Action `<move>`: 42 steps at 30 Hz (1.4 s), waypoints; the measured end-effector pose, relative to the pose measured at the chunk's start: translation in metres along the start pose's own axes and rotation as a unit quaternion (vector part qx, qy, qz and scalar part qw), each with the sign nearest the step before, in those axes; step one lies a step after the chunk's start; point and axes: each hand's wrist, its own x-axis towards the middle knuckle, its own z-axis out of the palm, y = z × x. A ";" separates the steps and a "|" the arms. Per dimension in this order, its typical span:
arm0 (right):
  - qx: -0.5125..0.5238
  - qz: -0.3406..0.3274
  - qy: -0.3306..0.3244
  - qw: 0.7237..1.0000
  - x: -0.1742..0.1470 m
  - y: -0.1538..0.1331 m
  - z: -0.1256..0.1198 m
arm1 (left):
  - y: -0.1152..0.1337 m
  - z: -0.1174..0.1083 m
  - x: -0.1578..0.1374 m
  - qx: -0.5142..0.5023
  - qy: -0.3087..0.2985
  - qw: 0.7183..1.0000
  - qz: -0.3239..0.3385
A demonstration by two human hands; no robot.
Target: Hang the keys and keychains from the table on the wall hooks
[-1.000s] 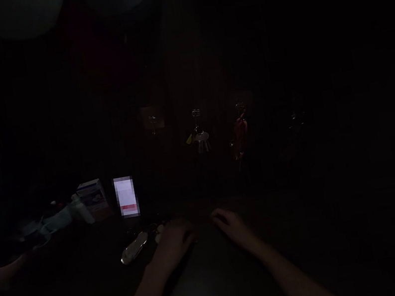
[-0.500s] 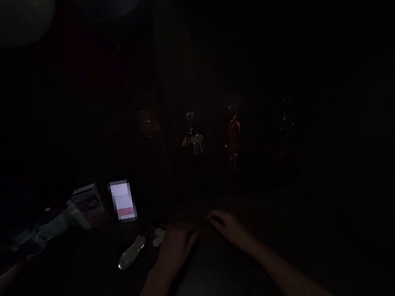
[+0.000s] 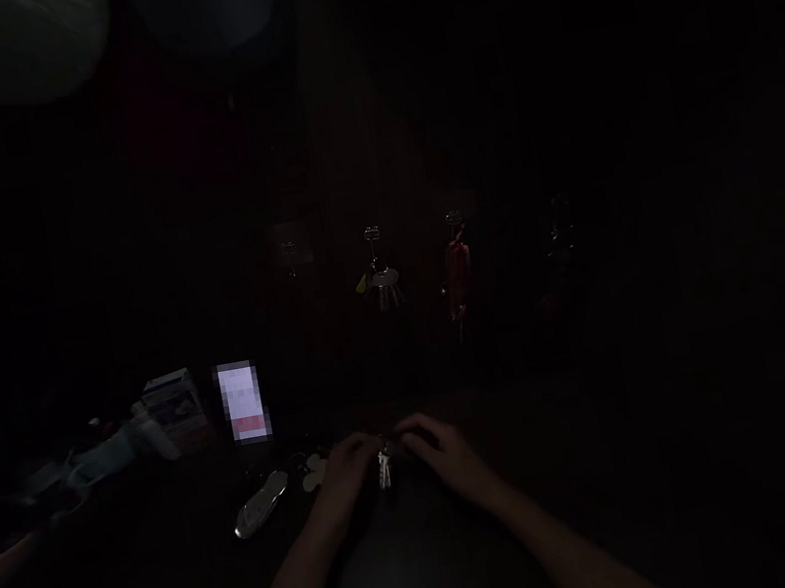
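Note:
A small bunch of keys (image 3: 384, 473) hangs down between my two hands. My left hand (image 3: 343, 473) is closed at the top of the bunch, with its fingertips by the ring. My right hand (image 3: 443, 451) is curled just to the right, thumb and forefinger brought together near the same ring; what they hold is too dark to make out. Left of my left hand lie a pale rounded trinket (image 3: 312, 472) and a long shiny oval object (image 3: 262, 504), both on the dark surface.
A lit, blurred screen (image 3: 243, 401) stands at the back left beside a small box (image 3: 177, 410) and a pale tube (image 3: 154, 432). On the back wall, hooks carry another key bunch (image 3: 385, 285) and a red hanging item (image 3: 460, 275). Most surroundings are very dark.
The keys have come into sight between my hands. Both hands have shifted slightly left, and the whole view has moved a little.

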 end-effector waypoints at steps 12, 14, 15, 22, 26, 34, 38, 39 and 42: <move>-0.019 -0.017 0.018 1.000 -0.004 -0.001 0.005 | -0.005 0.000 -0.001 -0.035 -0.030 0.999 0.009; -0.025 -0.018 0.035 0.999 -0.003 -0.001 0.003 | -0.006 0.001 -0.001 -0.063 -0.049 0.997 0.000; -0.026 -0.018 0.044 0.999 -0.002 -0.001 0.002 | -0.007 0.001 -0.001 -0.080 -0.058 0.995 0.000; 0.027 0.004 0.056 0.998 0.000 -0.002 0.001 | -0.002 0.001 -0.004 -0.105 -0.112 0.988 0.021; 0.048 0.013 0.044 0.998 0.000 -0.002 0.003 | -0.001 0.001 -0.004 -0.081 -0.097 0.992 0.023; 0.068 0.022 0.020 0.997 0.001 0.003 0.006 | 0.003 0.002 -0.007 -0.032 -0.089 0.994 0.049; 0.044 -0.003 0.026 0.999 0.002 0.005 0.006 | 0.002 0.004 -0.006 -0.014 -0.090 0.994 0.057; 0.039 -0.006 0.025 0.999 0.002 0.006 0.007 | 0.001 0.004 -0.006 -0.011 -0.089 0.994 0.061; 0.026 -0.001 0.013 1.000 0.001 0.006 0.006 | 0.001 0.004 -0.007 0.005 -0.083 0.993 0.084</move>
